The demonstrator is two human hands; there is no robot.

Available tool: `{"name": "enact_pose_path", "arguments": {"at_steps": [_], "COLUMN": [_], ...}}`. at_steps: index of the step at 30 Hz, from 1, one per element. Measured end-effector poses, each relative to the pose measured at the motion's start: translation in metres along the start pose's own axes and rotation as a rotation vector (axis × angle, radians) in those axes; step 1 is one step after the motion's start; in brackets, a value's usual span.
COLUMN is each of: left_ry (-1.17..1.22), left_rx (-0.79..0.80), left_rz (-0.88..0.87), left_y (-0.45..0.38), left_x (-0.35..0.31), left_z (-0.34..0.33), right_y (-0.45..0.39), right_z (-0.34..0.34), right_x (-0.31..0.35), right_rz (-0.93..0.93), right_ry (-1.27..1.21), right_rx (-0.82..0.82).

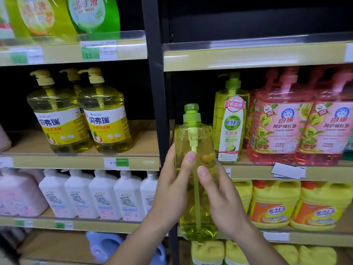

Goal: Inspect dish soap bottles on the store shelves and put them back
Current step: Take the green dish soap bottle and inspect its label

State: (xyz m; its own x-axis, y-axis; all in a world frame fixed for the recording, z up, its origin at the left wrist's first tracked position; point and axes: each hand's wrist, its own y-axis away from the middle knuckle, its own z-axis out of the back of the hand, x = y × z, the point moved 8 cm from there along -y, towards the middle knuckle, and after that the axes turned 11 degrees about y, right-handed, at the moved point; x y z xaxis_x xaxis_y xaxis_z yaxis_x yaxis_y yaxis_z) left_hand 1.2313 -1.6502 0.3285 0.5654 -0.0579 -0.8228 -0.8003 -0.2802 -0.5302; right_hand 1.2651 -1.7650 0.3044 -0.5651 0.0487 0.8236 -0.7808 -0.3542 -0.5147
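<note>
held upright near the black shelf post [154, 92], just left of the shelved twin: tall clear green-yellow plastic pump bottle [196, 188], left hand [172, 188] and right hand [219, 197] wrapped round its sides, thumbs across the near face. looks full so probably heavy, smooth walls likely slippery. best gripped mid-body, not by the pump.

A black metal upright [154, 77] runs down the middle of the frame, splitting two bays of wooden shelves [147, 138]. Yellow price rails [248, 58] edge each level; the back panels sit dark, especially upper right.
</note>
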Motion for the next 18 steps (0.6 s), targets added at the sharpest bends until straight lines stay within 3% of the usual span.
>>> {"name": "enact_pose_path", "arguments": {"at_steps": [7, 13, 18], "left_ry": [0.108, 0.258, 0.275], "left_rx": [-0.030, -0.108, -0.016], "left_rz": [0.074, 0.183, 0.241], "left_y": [-0.002, -0.010, -0.017], "left_x": [0.004, 0.012, 0.015], "left_z": [0.007, 0.015, 0.006], "right_y": [0.001, 0.003, 0.005], "right_z": [0.004, 0.007, 0.010], "right_x": [-0.003, -0.011, -0.002], "right_rz": [-0.054, -0.224, -0.147], "right_ry": [-0.026, -0.324, -0.301], "right_rx": [0.039, 0.142, 0.113]}}
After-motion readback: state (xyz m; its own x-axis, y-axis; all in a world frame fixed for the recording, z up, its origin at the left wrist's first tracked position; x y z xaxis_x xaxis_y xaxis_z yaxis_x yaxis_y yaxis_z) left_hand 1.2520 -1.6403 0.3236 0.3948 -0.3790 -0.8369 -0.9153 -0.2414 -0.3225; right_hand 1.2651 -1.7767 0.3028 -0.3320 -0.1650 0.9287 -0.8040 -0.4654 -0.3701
